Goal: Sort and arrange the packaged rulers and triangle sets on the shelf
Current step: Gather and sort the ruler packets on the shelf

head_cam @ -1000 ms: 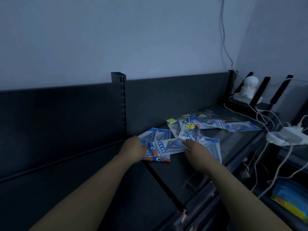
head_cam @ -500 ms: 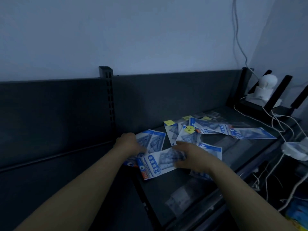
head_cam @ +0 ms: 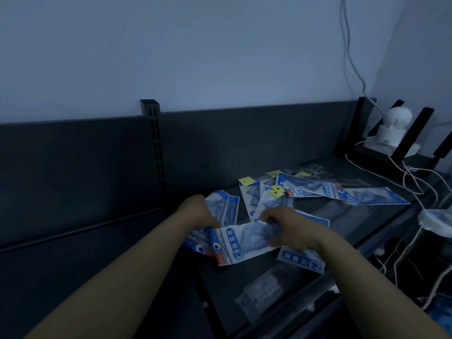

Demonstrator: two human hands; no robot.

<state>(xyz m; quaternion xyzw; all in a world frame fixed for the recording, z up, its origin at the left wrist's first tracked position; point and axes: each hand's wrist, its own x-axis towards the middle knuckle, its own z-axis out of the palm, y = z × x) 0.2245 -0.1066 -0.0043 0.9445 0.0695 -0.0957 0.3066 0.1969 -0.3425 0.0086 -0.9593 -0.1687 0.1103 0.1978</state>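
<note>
Standing well to the left of the left hand: a dark back panel (head_cam: 73, 172) and a slotted upright post (head_cam: 153, 133). Curling the left hand (head_cam: 198, 212) down over a pile of packets (head_cam: 226, 207), fingertips meeting the left edge of a blue-and-white triangle-set packet (head_cam: 236, 248); pinching the pile or only pressing on it, impossible to tell. Bridging the gap between the two hands with that packet, its left end overlapping the pile, its printed end pointing toward the wearer, the dark shelf (head_cam: 254, 269) underneath. Gripping its right end with the right hand (head_cam: 292, 228), fingers curled over the top and thumb tucked beneath. Lying under the right wrist: another packet (head_cam: 303, 261), blue print showing. Lying nearer than the right hand, by the shelf's front edge: clear rulers (head_cam: 266, 288) in see-through sleeves. Fanning out just beyond the right hand: loose packets (head_cam: 266, 204) bearing yellow tags (head_cam: 277, 190), overlapping one another. Stretching away to the right of the right hand: long packets (head_cam: 371, 197), end overlapping end. Sitting farther right and beyond them: a white device (head_cam: 396, 126) between black brackets, and, nearer, a white plug block (head_cam: 435, 216) at the edge of view.
</note>
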